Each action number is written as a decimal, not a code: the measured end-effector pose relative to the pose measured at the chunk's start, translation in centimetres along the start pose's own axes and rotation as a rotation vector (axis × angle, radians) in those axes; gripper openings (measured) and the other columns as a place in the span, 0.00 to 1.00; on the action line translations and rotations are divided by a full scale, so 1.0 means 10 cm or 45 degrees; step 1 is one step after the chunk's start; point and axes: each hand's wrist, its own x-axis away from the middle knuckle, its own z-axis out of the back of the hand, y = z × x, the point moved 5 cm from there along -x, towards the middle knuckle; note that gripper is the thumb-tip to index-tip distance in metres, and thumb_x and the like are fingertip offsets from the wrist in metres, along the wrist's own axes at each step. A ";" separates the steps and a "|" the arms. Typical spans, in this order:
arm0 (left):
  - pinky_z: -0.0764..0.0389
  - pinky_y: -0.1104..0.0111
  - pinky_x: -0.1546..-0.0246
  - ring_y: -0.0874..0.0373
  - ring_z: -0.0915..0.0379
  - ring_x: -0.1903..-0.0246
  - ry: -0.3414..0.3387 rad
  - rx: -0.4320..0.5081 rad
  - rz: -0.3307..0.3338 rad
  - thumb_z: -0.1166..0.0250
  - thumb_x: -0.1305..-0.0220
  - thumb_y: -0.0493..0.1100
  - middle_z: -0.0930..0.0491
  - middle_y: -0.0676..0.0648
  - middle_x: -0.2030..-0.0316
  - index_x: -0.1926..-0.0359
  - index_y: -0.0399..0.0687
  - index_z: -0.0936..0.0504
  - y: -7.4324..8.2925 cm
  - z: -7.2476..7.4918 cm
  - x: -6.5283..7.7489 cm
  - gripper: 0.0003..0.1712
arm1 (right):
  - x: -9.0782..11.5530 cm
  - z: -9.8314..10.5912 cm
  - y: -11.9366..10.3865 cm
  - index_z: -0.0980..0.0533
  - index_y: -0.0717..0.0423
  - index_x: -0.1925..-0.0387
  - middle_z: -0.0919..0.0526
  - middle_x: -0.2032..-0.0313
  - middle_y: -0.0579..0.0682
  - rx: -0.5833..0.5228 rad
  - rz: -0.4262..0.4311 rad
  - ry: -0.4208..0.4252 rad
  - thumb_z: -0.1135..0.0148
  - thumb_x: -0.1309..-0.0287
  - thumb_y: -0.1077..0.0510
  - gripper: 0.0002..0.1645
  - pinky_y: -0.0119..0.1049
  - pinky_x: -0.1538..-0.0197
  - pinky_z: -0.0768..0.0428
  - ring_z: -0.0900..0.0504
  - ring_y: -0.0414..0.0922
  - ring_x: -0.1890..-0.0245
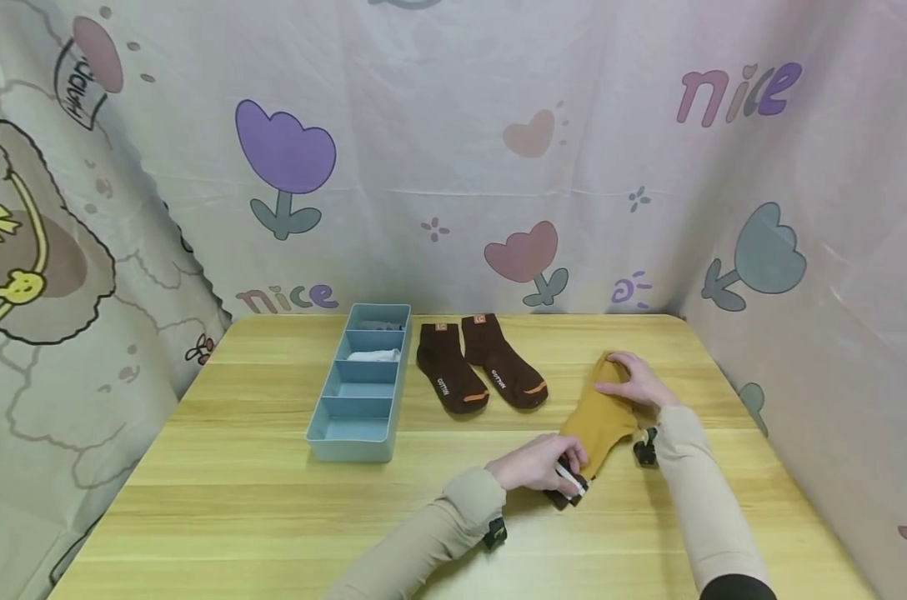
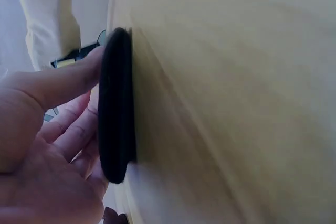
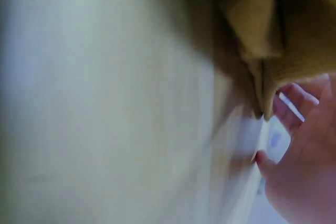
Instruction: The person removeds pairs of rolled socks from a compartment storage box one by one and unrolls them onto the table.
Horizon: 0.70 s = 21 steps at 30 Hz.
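Printed curtain [image 1: 438,150] behind, pale with tulips and "nice" lettering; wood-grain table [image 1: 236,500] in front of it. Blue-grey divided box [image 1: 352,450] stands left of centre on the table, four compartments in a row. Mustard sock [image 1: 602,421] lies on the table at the right, slanting between the two hands, far end up by the right fingers, striped end under the left ones; one layer or a pair, cannot tell. Two brown socks [image 1: 502,358] lie side by side just right of the box, toes toward the near right, well apart from the fingers. Right hand [image 1: 641,385] rests at the sock's far end: fingers extended over the fabric edge, thumb spread away from them; the right wrist view has the mustard cloth beside the fingertips, thumb apart from it, blurry. Left hand [image 1: 532,465] pinches the near end, fingers bent over it; in the left wrist view the thumb meets the dark edge at its top and the other fingers sit behind it, tips partly hidden. White item [image 1: 374,356] sits in the second compartment from the far end, grey item [image 1: 380,326] in the farthest. Dark striped end [image 1: 573,483], brown with white, pokes out below the left fingertips.
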 end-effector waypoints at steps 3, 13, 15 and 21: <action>0.27 0.85 0.52 0.68 0.23 0.59 -0.021 -0.004 -0.001 0.25 0.44 0.35 0.15 0.52 0.58 0.50 0.46 0.21 -0.01 0.00 -0.03 0.21 | 0.13 0.08 0.10 0.35 0.74 0.34 0.38 0.33 0.79 0.010 -0.058 0.020 0.27 0.46 0.48 0.48 0.68 0.28 0.43 0.40 0.74 0.32; 0.27 0.80 0.41 0.65 0.22 0.47 0.019 -0.199 -0.012 0.36 0.41 0.26 0.16 0.53 0.47 0.45 0.50 0.20 -0.02 0.04 -0.16 0.25 | 0.61 0.34 0.42 0.39 0.71 0.31 0.44 0.31 0.79 0.090 -0.314 0.015 0.34 0.41 0.39 0.52 0.76 0.34 0.43 0.44 0.77 0.32; 0.27 0.78 0.39 0.63 0.22 0.45 0.066 -0.273 -0.004 0.35 0.42 0.26 0.16 0.55 0.47 0.44 0.52 0.20 0.00 0.05 -0.21 0.26 | 0.70 0.40 0.49 0.40 0.70 0.30 0.45 0.31 0.79 0.129 -0.372 0.016 0.37 0.40 0.36 0.52 0.78 0.37 0.43 0.45 0.77 0.32; 0.26 0.71 0.42 0.60 0.22 0.46 0.224 -0.394 0.117 0.34 0.41 0.31 0.14 0.58 0.50 0.47 0.55 0.18 0.01 0.08 -0.35 0.22 | 0.94 0.50 0.60 0.42 0.76 0.30 0.43 0.32 0.81 0.131 -0.428 0.027 0.42 0.35 0.36 0.52 0.73 0.35 0.39 0.42 0.77 0.33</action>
